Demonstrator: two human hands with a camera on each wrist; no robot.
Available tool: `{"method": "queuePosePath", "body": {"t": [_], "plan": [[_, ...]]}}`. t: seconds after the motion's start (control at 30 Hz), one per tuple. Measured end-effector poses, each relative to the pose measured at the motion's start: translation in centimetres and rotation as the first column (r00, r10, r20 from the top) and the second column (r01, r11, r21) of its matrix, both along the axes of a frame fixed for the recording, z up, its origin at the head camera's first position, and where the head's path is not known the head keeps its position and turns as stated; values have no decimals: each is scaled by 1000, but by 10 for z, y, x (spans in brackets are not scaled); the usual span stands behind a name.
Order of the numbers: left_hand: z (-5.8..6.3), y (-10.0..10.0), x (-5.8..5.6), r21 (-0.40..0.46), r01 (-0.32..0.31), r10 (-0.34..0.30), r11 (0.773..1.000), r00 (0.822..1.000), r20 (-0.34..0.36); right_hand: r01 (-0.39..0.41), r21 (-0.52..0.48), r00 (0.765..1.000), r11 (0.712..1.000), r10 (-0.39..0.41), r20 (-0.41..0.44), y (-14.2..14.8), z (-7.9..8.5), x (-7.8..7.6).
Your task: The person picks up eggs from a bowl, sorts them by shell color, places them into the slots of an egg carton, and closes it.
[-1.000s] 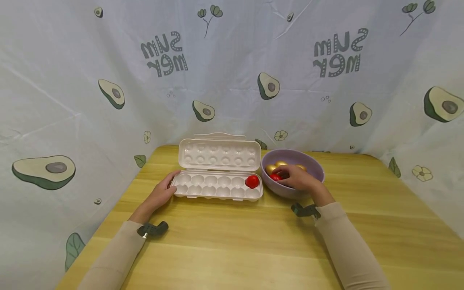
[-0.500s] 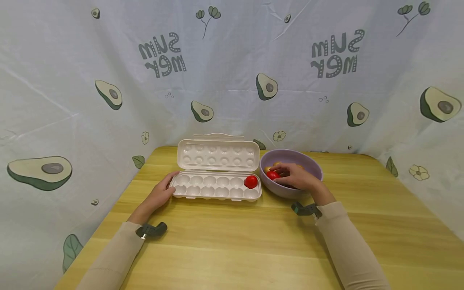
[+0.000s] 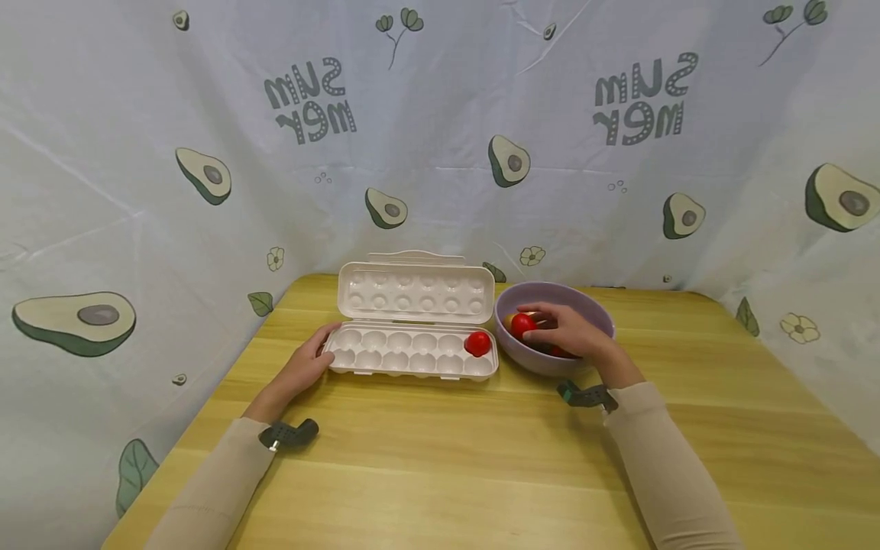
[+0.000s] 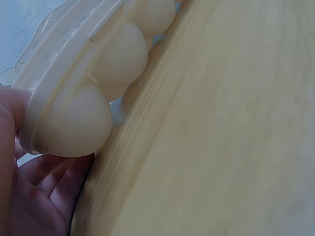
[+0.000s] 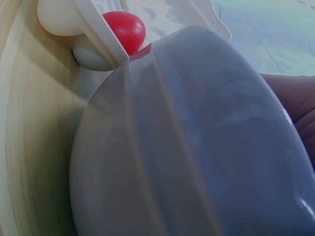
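A white plastic egg box (image 3: 395,360) stands with its lid (image 3: 415,292) raised at the back; one red egg (image 3: 477,344) sits in the rear right cup. My left hand (image 3: 307,365) grips the box's left end, thumb at the rim and fingers under the end cup (image 4: 74,123) in the left wrist view. Inside the purple bowl's (image 3: 525,362) mouth, my right hand (image 3: 569,332) pinches another red egg (image 3: 523,325) between thumb and fingers. The bowl's wall (image 5: 187,142) hides most of that hand in the right wrist view.
Under the right hand, part of a golden egg (image 3: 508,321) and more red (image 3: 560,352) show in the bowl, which stands close beside the egg box. A printed avocado curtain (image 3: 440,153) hangs behind the wooden table (image 3: 440,458).
My right hand has lifted the red egg from among the others toward the bowl's rim, and now holds it higher. The left hand and the egg box stay where they were.
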State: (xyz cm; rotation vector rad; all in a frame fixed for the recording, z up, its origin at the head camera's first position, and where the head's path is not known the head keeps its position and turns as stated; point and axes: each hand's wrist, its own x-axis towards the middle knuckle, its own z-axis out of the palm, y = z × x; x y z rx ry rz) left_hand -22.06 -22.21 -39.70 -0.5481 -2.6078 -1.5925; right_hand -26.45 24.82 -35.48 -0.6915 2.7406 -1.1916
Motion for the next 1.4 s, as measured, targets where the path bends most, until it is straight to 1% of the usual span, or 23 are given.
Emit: {"method": "queuePosePath", "body": {"t": [0.13, 0.23, 0.33, 0.4, 0.47, 0.63, 0.7, 0.8, 0.9, 1.03, 1.2, 1.3, 1.37, 1.4], "plan": [[-3, -1, -3, 25, 12, -12, 1000, 1000, -11, 25, -25, 1000, 999, -25, -1, 1, 4, 1], [-11, -5, -11, 29, 6, -6, 1000, 1000, -11, 49, -34, 999, 998, -49, 7, 0, 6, 2], [-21, -9, -18, 16, 2, -2, 1000, 1000, -11, 59, -45, 998, 997, -58, 19, 0, 6, 2], [-25, -11, -20, 13, -4, 4, 1000, 1000, -11, 72, -59, 997, 996, -70, 32, 0, 5, 1], [-27, -11, -22, 18, 4, -4, 1000, 1000, -17, 85, -69, 996, 994, -82, 42, 1, 4, 1], [-29, -11, -22, 26, 6, -6, 1000, 1000, -21, 124, -92, 991, 988, -118, 66, 1, 4, 2], [-29, -10, -22, 21, 1, 0, 1000, 1000, -22, 133, -116, 990, 984, -125, 68, 0, 6, 4], [-28, -10, -21, 25, -11, 12, 1000, 1000, -17, 144, -162, 989, 976, -136, 58, -2, 9, 6], [-27, -11, -20, 37, -6, 6, 999, 1000, -10, 139, -191, 990, 972, -135, 31, -5, 13, 7], [-27, -11, -19, 43, 6, -5, 999, 1000, -9, 153, -197, 988, 968, -154, 11, -11, 18, 8], [-27, -11, -18, 29, -11, 11, 1000, 1000, 2, 186, -211, 982, 960, -184, 31, -21, 28, 9], [-27, -11, -19, 20, -15, 15, 1000, 1000, 1, 167, -215, 986, 962, -165, 26, -26, 34, 10], [-26, -11, -19, 19, -15, 15, 1000, 1000, -2, 143, -225, 990, 964, -143, 17, -32, 41, 16], [-22, -10, -17, 22, -9, 9, 1000, 1000, -2, 130, -231, 991, 964, -131, 11, -35, 45, 19]]}}
